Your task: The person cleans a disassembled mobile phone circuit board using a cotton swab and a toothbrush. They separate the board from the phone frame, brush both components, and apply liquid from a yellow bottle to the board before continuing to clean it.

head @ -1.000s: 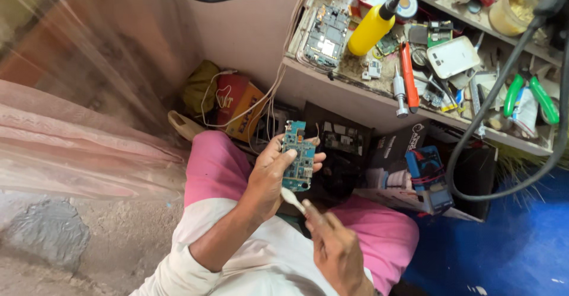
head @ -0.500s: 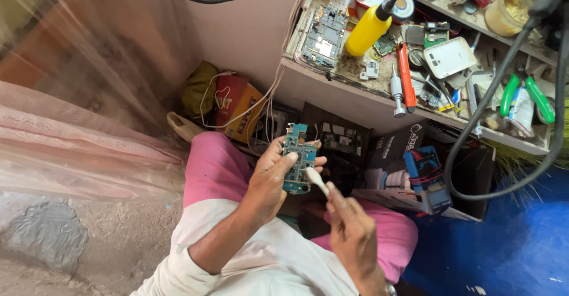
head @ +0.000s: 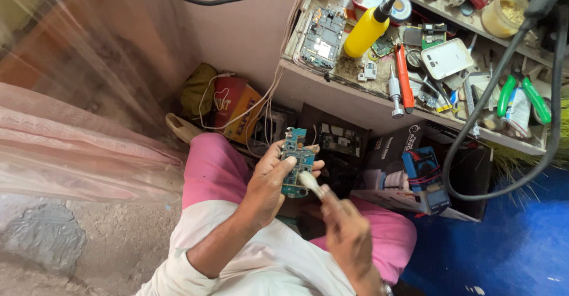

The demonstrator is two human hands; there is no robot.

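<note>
Left hand (head: 269,183): raised over the lap, forearm bare below a rolled white sleeve, fingers curled closed in a grip, thumb pressed across the front. Right hand (head: 347,234): lower and nearer the camera, fingers pinched together, knuckles facing up, wrist angled toward the left hand.

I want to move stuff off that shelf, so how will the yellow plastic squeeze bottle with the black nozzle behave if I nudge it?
The yellow plastic squeeze bottle lies tilted on the cluttered shelf, so its round body would probably roll. It looks like soft plastic, likely light and yielding to a squeeze. The narrow black nozzle may catch on nearby clutter.
</note>
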